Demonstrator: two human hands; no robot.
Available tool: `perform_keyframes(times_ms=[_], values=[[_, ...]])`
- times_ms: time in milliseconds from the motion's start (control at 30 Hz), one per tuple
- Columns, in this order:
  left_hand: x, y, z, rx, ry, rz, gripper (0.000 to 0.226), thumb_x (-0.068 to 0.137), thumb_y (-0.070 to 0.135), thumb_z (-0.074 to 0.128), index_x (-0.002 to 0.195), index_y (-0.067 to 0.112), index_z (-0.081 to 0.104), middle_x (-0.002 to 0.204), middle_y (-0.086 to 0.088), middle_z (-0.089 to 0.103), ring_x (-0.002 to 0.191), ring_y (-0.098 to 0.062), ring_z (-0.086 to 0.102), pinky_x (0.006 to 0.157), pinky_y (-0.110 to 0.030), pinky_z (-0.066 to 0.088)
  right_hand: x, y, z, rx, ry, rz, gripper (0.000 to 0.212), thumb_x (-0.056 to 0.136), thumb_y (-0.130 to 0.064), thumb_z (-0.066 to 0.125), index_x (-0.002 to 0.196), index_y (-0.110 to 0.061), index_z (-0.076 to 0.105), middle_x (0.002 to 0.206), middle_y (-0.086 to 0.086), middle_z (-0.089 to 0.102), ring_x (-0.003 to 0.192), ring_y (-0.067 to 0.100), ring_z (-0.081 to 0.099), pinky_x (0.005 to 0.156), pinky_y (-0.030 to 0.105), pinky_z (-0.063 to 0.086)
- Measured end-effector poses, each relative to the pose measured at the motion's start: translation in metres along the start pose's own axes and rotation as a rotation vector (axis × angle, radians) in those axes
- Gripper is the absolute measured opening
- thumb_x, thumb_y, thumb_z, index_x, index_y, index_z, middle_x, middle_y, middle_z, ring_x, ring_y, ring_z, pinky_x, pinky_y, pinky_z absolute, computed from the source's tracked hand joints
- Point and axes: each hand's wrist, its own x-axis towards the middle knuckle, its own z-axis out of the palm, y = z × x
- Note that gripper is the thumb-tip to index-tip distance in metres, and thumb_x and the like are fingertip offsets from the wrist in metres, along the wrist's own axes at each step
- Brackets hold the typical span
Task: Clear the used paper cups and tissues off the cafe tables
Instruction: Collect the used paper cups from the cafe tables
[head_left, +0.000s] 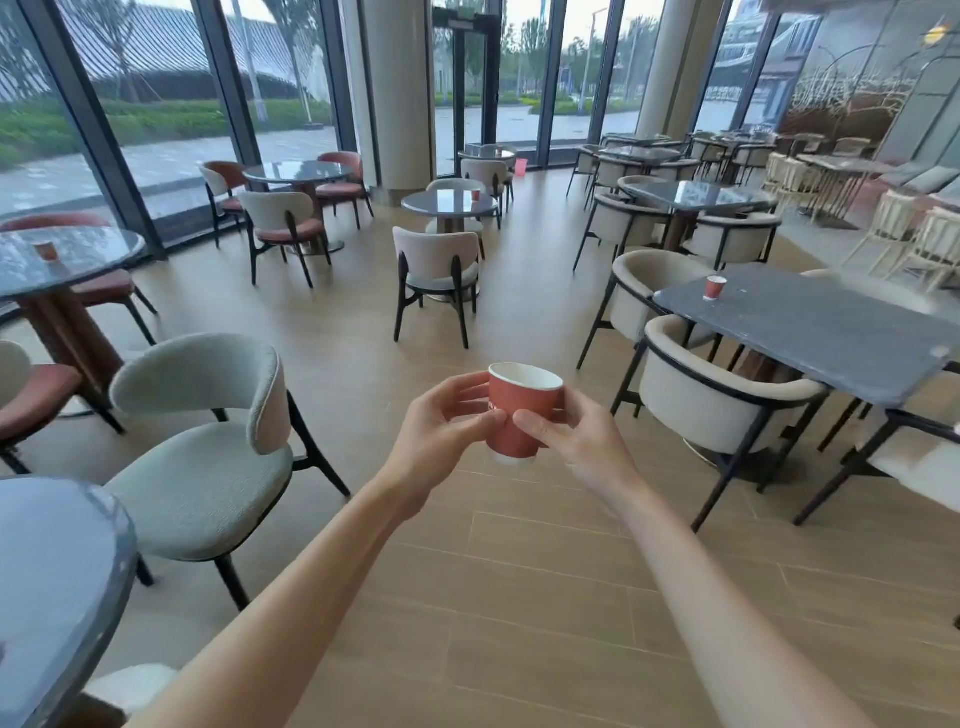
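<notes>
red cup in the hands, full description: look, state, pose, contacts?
The red paper cup has a white rolled rim, white inside and a white base band, with faint lettering on its side. It looks empty, as far as the inside shows. It is tilted slightly, held in the air above the wood floor. The left hand and right hand grip its sides, thumbs on the near wall.

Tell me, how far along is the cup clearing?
In hand: both the left hand and right hand hold one red cup. Left: cups on the round left table, the middle round table and the rectangular right table. No tissues visible.
</notes>
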Motion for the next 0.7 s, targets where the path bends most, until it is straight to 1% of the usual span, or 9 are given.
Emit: perform_keyframes(times_ms=[167,233,367,467,567,700], values=[[0.098,-0.031,-0.006,-0.019,-0.002,-0.018,0.044,0.088,0.01,0.077,0.13,0.019,0.066,0.12,-0.001,0.074,0.113,-0.019,0.069,0.099,-0.045,0.056,0.097,0.033,-0.008,-0.033,0.016,0.015,0.07,0.062,-0.058,0.083,0.12,-0.021,0.067,0.112,-0.004,0.075,0.106,0.017,0.07,0.096,0.049,0.056],[0.145,-0.044,-0.01,-0.028,0.004,-0.014,0.044,0.087,0.01,0.078,0.129,0.02,0.067,0.12,-0.001,0.074,0.113,-0.02,0.069,0.098,-0.045,0.056,0.143,0.045,-0.01,-0.045,0.023,0.014,0.073,0.062,-0.058,0.084,0.121,-0.019,0.066,0.114,-0.003,0.075,0.107,0.017,0.07,0.097,0.047,0.056],[0.251,-0.066,-0.018,-0.044,0.004,-0.008,0.043,0.086,0.011,0.079,0.126,0.02,0.068,0.119,0.0,0.074,0.112,-0.02,0.07,0.098,-0.047,0.056,0.246,0.067,-0.019,-0.069,0.048,0.013,0.072,0.065,-0.057,0.086,0.121,-0.018,0.065,0.114,-0.003,0.074,0.107,0.016,0.07,0.097,0.043,0.055],[0.33,-0.075,-0.021,-0.048,-0.011,-0.017,0.042,0.086,0.01,0.079,0.126,0.019,0.068,0.119,-0.001,0.074,0.111,-0.02,0.07,0.098,-0.048,0.056,0.32,0.076,-0.028,-0.086,0.067,0.016,0.067,0.07,-0.05,0.086,0.124,-0.017,0.064,0.116,-0.003,0.073,0.107,0.014,0.069,0.098,0.042,0.055],[0.4,-0.08,-0.019,-0.047,-0.034,-0.021,0.042,0.086,0.01,0.079,0.125,0.018,0.068,0.118,-0.001,0.075,0.111,-0.02,0.07,0.097,-0.049,0.056,0.382,0.081,-0.039,-0.103,0.091,0.018,0.065,0.07,-0.046,0.082,0.125,-0.016,0.064,0.117,-0.004,0.073,0.108,0.013,0.068,0.098,0.039,0.055],[0.478,-0.086,-0.011,-0.077,-0.074,-0.036,0.033,0.092,0.007,0.071,0.124,0.014,0.068,0.115,-0.004,0.076,0.108,-0.022,0.072,0.096,-0.05,0.057,0.454,0.091,-0.062,-0.112,0.123,0.025,0.065,0.069,-0.048,0.081,0.124,-0.018,0.064,0.116,-0.006,0.072,0.109,0.01,0.067,0.099,0.036,0.054]])
